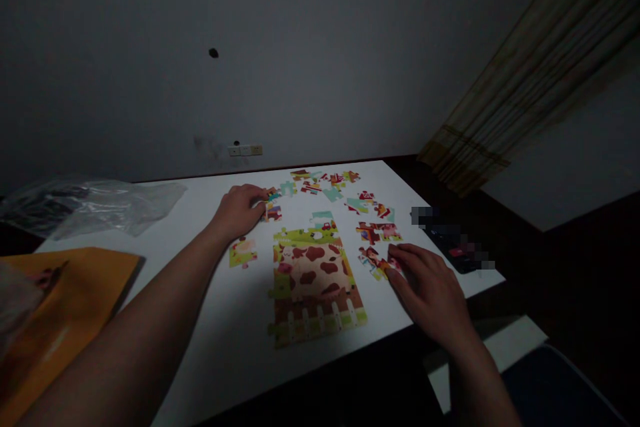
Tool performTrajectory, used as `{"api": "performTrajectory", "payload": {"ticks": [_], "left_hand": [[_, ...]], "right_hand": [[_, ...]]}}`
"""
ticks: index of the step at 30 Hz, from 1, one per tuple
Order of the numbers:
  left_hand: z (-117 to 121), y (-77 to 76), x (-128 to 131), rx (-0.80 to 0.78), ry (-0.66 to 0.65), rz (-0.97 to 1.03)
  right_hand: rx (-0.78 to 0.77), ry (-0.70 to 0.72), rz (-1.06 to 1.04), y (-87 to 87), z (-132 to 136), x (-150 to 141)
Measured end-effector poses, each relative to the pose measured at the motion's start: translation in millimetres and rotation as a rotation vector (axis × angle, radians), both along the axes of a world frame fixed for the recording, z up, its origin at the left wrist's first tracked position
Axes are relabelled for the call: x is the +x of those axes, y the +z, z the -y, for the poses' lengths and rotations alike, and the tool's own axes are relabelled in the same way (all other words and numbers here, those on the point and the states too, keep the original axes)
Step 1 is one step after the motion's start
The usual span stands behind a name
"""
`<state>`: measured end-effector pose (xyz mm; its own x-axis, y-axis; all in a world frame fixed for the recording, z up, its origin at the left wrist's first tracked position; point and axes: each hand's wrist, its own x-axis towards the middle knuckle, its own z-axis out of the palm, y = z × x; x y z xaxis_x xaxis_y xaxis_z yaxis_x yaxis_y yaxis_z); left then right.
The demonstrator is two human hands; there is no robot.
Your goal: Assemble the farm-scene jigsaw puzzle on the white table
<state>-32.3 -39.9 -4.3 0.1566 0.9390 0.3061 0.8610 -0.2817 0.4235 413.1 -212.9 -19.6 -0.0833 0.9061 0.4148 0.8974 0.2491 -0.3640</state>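
A partly joined jigsaw puzzle (320,273) lies flat on the white table, showing a brown-spotted cow above a white fence. Beyond its far left corner, my left hand (243,210) has its thumb and forefinger closed at the edge of a colourful puzzle piece (273,212). My right hand (430,287) is to the right of the cow picture, thumb and fingers bent around the edge of a puzzle piece (395,261) among others there. Near my left wrist lies a loose yellow-green puzzle piece (243,253).
Several loose puzzle pieces (333,194) form an arc behind and right of the joined part. A clear plastic bag (100,203) and an orange-yellow envelope (95,280) lie at the left. A dark, partly blurred object (450,243) rests along the right table edge.
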Motion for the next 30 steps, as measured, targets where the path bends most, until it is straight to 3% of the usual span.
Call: {"api": "performTrajectory", "payload": {"ticks": [5, 9, 12, 15, 18, 20, 25, 30], "left_hand": [[0, -2.0, 0, 0.001, 0.011, -0.018], [3, -0.6, 2, 0.005, 0.011, -0.026], [5, -0.2, 4, 0.011, 0.019, -0.036], [6, -0.7, 5, 0.006, 0.025, -0.047], [5, -1.9, 4, -0.001, 0.025, -0.039], [4, -3.0, 4, 0.000, 0.024, -0.025], [4, -4.6, 4, 0.006, 0.014, 0.005], [6, -1.2, 4, -0.007, 0.011, 0.020]], "right_hand": [[0.139, -0.052, -0.091, 0.8, 9, -7], [0.187, 0.033, -0.004, 36.9, -9, -16], [0.043, 0.054, 0.096, 73.4, -70, -22], [-0.186, 0.039, 0.226, 89.1, -160, -30], [-0.230, 0.036, 0.288, 74.6, -236, -40], [-0.207, 0.052, 0.308, 54.8, -265, -43], [-0.233, 0.084, 0.325, 13.6, -284, -34], [-0.197, 0.099, 0.204, 3.0, -293, -25]]}}
